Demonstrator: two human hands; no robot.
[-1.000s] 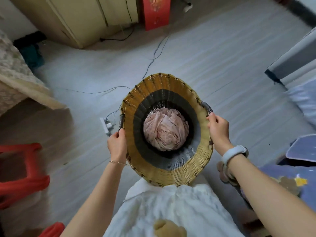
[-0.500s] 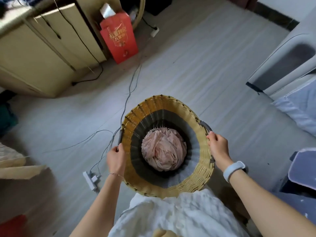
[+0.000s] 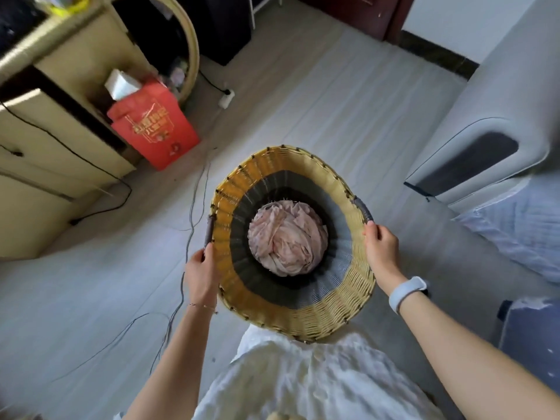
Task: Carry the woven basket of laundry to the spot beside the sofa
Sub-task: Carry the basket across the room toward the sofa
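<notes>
since the earlier frame, red box and cabinet sit nearer; grey sofa fills more of the right. woven basket is held off the floor, mouth upward, long axis handle to handle, pink laundry inside. left hand and right hand clasp its handles. box lettering is illegible.

Left grip, right grip clenched, forearms outstretched.

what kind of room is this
Probably a home living room or bedroom: a grey sofa on the right, cream cabinets on the left, and cables trailing across a pale floor.
</notes>
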